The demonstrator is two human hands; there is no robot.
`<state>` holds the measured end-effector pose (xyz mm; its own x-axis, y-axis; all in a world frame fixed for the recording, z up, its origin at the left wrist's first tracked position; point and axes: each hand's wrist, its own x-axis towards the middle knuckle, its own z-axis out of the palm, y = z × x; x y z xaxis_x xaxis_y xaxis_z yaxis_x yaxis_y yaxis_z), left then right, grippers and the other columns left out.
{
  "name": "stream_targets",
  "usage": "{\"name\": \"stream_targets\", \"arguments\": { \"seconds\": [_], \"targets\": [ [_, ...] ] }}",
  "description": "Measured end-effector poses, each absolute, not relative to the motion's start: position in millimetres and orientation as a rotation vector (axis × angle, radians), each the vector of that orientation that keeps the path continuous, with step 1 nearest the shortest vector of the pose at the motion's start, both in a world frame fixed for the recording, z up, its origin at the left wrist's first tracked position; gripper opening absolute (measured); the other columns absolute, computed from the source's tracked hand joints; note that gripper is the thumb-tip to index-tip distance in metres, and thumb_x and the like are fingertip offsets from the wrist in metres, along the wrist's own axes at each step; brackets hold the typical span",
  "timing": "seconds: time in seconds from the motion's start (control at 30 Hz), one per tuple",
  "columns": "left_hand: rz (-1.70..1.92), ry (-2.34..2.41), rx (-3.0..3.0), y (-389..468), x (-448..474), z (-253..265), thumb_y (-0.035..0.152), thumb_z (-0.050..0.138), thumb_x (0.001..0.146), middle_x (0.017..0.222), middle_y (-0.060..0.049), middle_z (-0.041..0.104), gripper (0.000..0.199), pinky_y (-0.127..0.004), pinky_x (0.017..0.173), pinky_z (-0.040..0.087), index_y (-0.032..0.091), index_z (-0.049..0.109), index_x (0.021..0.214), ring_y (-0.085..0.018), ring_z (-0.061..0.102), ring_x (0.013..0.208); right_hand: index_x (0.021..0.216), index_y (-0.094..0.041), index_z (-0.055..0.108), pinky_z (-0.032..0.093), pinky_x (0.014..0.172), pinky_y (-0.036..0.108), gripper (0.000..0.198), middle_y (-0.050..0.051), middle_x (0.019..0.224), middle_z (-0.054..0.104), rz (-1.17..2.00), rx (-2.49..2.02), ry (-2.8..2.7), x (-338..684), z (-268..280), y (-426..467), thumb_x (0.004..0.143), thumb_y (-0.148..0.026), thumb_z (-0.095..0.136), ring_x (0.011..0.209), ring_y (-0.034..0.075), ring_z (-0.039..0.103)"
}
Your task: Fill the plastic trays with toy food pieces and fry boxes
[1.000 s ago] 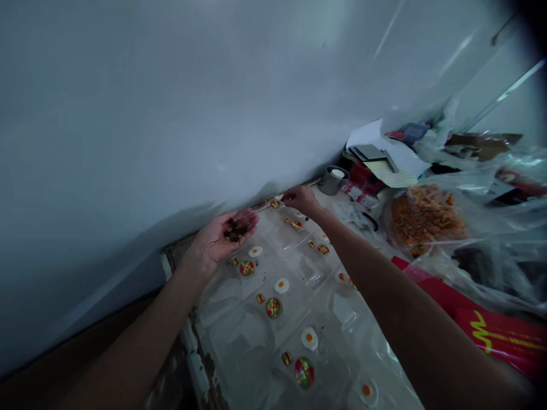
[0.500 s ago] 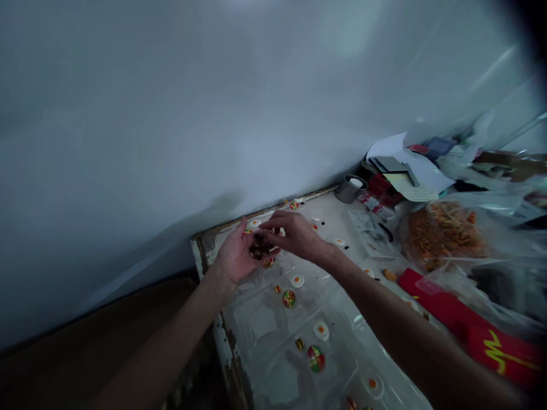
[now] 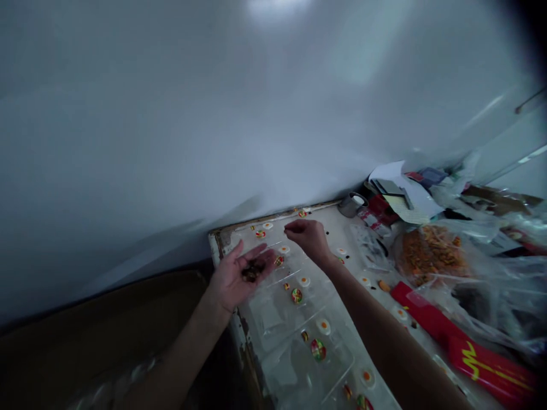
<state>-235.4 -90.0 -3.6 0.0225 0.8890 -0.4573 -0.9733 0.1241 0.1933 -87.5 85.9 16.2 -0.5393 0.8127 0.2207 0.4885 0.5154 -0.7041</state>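
My left hand (image 3: 239, 276) is palm up with its fingers half spread, cupping a heap of small dark brown pieces (image 3: 252, 271) at the table's left edge. My right hand (image 3: 308, 234) is pinched closed over the far part of the table, a small dark piece showing at its fingertips. Below the hands lie clear plastic sheets or trays (image 3: 273, 319). Fried-egg-shaped pieces (image 3: 323, 326), round red-green-yellow pieces (image 3: 318, 349) and tiny burger-like pieces (image 3: 305, 336) are set out in repeated groups along them.
The white table (image 3: 333, 228) meets a pale wall (image 3: 171, 125). A grey metal cup (image 3: 352, 205) stands at the back. On the right are a bag of orange-brown pieces (image 3: 431, 253), a red packet (image 3: 448, 336), papers (image 3: 405, 193) and crumpled plastic. A brown box (image 3: 106, 319) sits low at the left.
My right hand has left the left palm and moved right over the table, fingers pinched. My left hand has opened out and dropped slightly, its heap now in plain sight. The view has shifted slightly.
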Motion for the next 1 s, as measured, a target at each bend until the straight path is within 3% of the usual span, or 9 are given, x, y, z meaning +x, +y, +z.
{"name": "stream_targets", "arguments": {
  "seconds": [0.23,0.43,0.53,0.63,0.73,0.83,0.9,1.0],
  "targets": [
    [1.585,0.562,-0.102,-85.4,-282.9,-5.2,0.046,0.043,0.103,0.135,-0.024,0.064,0.055,-0.047,0.1,0.057,0.005,0.056,0.136,-0.035,0.061,0.129,0.099,-0.015,0.08,0.047,0.077,0.023,0.022,0.008,0.097,0.077,0.074,-0.714,-2.935,-125.0,-4.6,128.3,0.088,-0.01,0.062,0.085,0.016,0.07],
    [1.524,0.526,-0.053,-73.5,-272.4,-9.2,0.053,0.036,0.103,0.137,-0.023,0.063,0.061,-0.047,0.101,0.055,0.008,0.055,0.139,-0.033,0.061,0.128,0.096,-0.013,0.077,0.047,0.086,0.03,0.026,0.015,0.102,0.074,-0.129,-0.581,-3.164,-130.5,-3.8,114.7,0.089,-0.001,0.055,0.097,0.022,0.068],
    [1.53,0.505,-0.046,-72.5,-270.4,-12.1,0.054,0.038,0.102,0.137,-0.023,0.063,0.062,-0.049,0.102,0.054,0.009,0.054,0.142,-0.033,0.063,0.126,0.113,-0.014,0.073,0.049,0.083,0.034,0.031,0.015,0.102,0.075,-0.243,-0.721,-3.143,-127.9,7.2,102.4,0.093,-0.005,0.051,0.095,0.024,0.069],
    [1.526,0.499,-0.043,-73.0,-269.7,-15.4,0.054,0.039,0.102,0.134,-0.022,0.066,0.062,-0.049,0.102,0.054,0.007,0.055,0.14,-0.033,0.065,0.123,0.127,-0.02,0.068,0.051,0.079,0.031,0.033,0.009,0.103,0.076,-0.012,-0.786,-2.919,-119.2,20.7,82.2,0.097,-0.016,0.055,0.09,0.021,0.069],
    [1.493,0.541,-0.042,-70.8,-265.8,-15.1,0.051,0.038,0.103,0.118,-0.022,0.073,0.061,-0.046,0.097,0.057,0.005,0.059,0.136,-0.03,0.071,0.108,0.12,-0.024,0.073,0.05,0.082,0.027,0.03,0.006,0.104,0.075,0.268,-0.399,-2.854,-109.5,29.6,58.2,0.095,-0.016,0.06,0.091,0.017,0.068],
    [1.427,0.633,-0.055,-62.3,-258.3,-7.1,0.049,0.039,0.103,0.097,-0.018,0.076,0.058,-0.04,0.084,0.061,0.005,0.063,0.131,-0.025,0.074,0.087,0.113,-0.021,0.076,0.049,0.086,0.029,0.03,0.008,0.111,0.074,0.394,-0.11,-2.895,-105.5,32.0,49.2,0.088,-0.009,0.065,0.097,0.018,0.067],
    [1.399,0.684,-0.073,-54.4,-254.0,1.5,0.047,0.041,0.103,0.093,-0.018,0.076,0.057,-0.036,0.078,0.061,0.003,0.063,0.132,-0.024,0.074,0.082,0.105,-0.018,0.078,0.05,0.081,0.028,0.023,0.007,0.103,0.076,0.525,-0.21,-2.852,-102.7,32.0,58.7,0.084,-0.011,0.069,0.089,0.018,0.068],
    [1.406,0.694,-0.067,-46.3,-252.8,11.9,0.041,0.045,0.102,0.105,-0.021,0.075,0.055,-0.036,0.083,0.061,0.0,0.058,0.136,-0.026,0.074,0.094,0.09,-0.017,0.08,0.049,0.064,0.025,0.012,0.003,0.076,0.075,0.842,-0.652,-2.603,-89.0,31.3,85.7,0.083,-0.024,0.074,0.068,0.016,0.068]
  ]
}}
